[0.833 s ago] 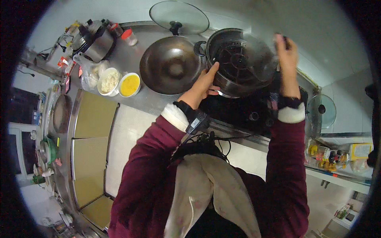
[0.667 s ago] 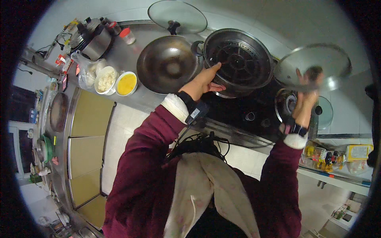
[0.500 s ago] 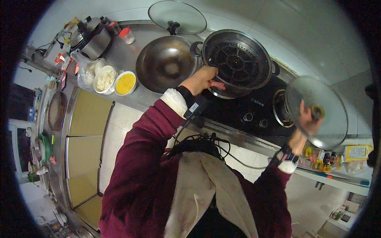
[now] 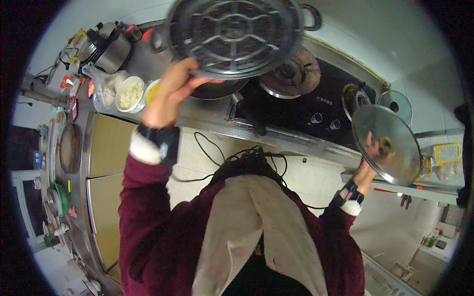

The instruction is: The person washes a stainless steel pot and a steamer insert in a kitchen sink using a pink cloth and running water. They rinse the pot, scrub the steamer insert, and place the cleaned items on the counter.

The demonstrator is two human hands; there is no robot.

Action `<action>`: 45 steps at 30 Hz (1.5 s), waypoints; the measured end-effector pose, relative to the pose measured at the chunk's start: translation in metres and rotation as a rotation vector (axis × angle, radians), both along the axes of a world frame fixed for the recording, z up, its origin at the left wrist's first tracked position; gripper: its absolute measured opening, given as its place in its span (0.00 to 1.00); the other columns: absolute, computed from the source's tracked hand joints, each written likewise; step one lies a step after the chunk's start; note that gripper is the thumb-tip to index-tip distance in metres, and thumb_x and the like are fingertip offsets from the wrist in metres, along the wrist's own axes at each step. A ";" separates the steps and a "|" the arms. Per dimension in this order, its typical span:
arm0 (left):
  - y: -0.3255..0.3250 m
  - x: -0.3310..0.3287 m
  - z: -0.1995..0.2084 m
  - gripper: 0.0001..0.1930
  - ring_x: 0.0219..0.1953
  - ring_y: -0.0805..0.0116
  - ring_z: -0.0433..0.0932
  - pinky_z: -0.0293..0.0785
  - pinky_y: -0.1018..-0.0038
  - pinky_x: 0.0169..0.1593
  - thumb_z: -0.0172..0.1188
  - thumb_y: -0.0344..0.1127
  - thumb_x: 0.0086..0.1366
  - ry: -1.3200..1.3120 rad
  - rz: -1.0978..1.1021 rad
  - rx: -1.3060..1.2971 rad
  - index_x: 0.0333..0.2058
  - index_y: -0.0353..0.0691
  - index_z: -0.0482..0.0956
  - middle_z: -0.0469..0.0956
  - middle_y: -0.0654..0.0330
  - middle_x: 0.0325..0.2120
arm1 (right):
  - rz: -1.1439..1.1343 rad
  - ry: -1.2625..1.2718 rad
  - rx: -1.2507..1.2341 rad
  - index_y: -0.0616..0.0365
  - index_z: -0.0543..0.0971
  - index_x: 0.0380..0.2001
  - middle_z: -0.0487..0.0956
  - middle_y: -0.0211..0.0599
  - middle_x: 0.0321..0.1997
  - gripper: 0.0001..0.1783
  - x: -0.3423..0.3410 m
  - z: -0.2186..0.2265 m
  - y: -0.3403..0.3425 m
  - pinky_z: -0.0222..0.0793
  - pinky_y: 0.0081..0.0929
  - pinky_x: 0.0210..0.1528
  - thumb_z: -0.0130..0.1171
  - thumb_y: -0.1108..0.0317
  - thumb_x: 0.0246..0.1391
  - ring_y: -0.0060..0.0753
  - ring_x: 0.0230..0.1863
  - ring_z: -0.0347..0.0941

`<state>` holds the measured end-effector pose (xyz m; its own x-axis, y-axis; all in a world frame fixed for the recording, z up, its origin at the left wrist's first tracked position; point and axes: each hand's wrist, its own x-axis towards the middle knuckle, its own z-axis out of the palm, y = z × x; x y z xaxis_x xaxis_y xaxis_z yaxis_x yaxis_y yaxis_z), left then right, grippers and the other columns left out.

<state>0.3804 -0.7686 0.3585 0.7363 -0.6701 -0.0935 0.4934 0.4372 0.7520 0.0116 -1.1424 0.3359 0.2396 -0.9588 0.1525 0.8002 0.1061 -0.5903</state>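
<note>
A dark two-handled steamer pot (image 4: 276, 29) with a perforated round plate inside is lifted high above the stove, tilted toward me. My left hand (image 4: 173, 91) is closed on its near left rim. Most of the wok (image 4: 219, 91) is hidden beneath the pot; only its near edge shows. On the right, my right hand (image 4: 376, 155) grips a glass lid (image 4: 405, 153) at its knob, holding it up off the counter. Behind that lid, a second glass lid (image 4: 402, 101) stands near the wall.
The uncovered burner (image 4: 294, 74) sits in the black stove (image 4: 276, 111), another burner (image 4: 356, 98) right of it. On the left are a white bowl of pale crumbly food (image 4: 130, 95), a partly covered yellow-filled bowl (image 4: 153, 91), a plastic bag (image 4: 103, 91) and an electric cooker (image 4: 113, 54).
The steamer pot has left its burner, moving up and leftward over the wok in my left hand. My right hand still holds the glass lid, slightly lower left, revealing the second lid.
</note>
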 end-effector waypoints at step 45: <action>0.473 -0.284 -0.160 0.16 0.29 0.61 0.77 0.78 0.68 0.30 0.42 0.24 0.55 0.993 1.992 -0.018 0.43 0.30 0.67 0.75 0.52 0.31 | -0.188 1.280 -2.136 0.66 0.68 0.47 0.69 0.54 0.49 0.38 0.667 -0.013 0.417 0.61 0.43 0.51 0.59 0.44 0.42 0.53 0.50 0.64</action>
<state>0.0963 -0.2959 0.1984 -0.0004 0.6512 -0.7589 -0.3559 0.7091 0.6087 0.6788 -0.7249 0.3232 0.9016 0.1814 0.3926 0.0848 -0.9643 0.2508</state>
